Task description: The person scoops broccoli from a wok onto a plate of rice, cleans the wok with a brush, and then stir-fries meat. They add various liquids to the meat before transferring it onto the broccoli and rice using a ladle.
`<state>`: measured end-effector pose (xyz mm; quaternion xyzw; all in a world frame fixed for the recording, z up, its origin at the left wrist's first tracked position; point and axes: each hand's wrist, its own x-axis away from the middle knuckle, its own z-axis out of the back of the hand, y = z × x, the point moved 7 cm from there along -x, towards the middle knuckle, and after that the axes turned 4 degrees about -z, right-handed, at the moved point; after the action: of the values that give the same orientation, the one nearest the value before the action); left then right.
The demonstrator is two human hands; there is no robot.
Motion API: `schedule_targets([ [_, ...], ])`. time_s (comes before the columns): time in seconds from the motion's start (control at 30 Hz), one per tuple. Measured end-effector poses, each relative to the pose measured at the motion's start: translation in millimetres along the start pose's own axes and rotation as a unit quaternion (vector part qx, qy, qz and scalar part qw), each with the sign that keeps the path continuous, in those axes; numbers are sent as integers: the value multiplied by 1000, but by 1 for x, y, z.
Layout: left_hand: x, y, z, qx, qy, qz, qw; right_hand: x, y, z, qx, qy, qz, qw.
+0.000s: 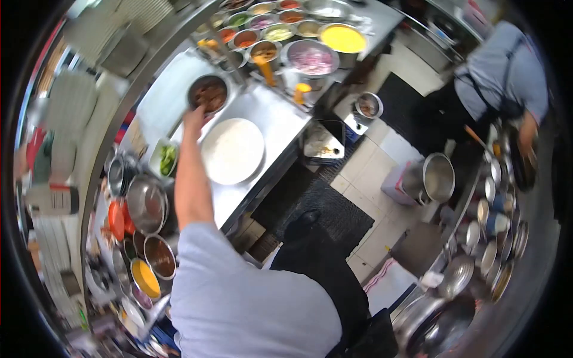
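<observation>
1. Here, closest to the camera, a grey sleeve (206, 241) is seen, from which the left forearm (194, 185) is stretched over the counter (274, 113).
2. A small white container (154, 160) of green pieces is set left of the forearm; a round white dish (259, 150) is placed on its right.
3. Just beyond the dish, the left hand (196, 121) is dipped over the rim of a dark bowl (196, 85), where brown pieces (213, 96) are held. The fingers are blurred and partly hidden; how far they are parted, and whether anything is gripped, cannot be told. Nor can the right hand's grip, out of view.
4. Farther along, yellow contents (343, 39) are kept beside pinkish pieces (311, 58).
5. Across the aisle, a dark pan (520, 170) is worked at by another person (501, 68).
</observation>
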<state>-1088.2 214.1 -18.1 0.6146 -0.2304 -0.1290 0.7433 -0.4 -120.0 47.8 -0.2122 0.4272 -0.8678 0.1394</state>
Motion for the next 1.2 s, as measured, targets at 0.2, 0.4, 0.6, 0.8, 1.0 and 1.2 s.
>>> schedule_targets([
  [0.2,123,4,-66,-34,-252,10,967,-60,131,36,-264,-62,27,962],
  [0.4,443,-53,-272,-69,-528,82,842,-15,66,37,-351,39,-133,926],
  [0.6,841,-76,-400,-9,-810,155,565,-50,128,82,-273,66,-118,952],
  [0.8,1067,-125,-492,-81,-804,-285,516,1,161,156,209,241,14,948],
  [1.0,1189,-71,-484,75,-706,-557,432,66,165,204,354,167,-110,914],
  [1.2,1243,-45,-502,26,-714,-583,387,102,157,231,398,189,-85,894],
])
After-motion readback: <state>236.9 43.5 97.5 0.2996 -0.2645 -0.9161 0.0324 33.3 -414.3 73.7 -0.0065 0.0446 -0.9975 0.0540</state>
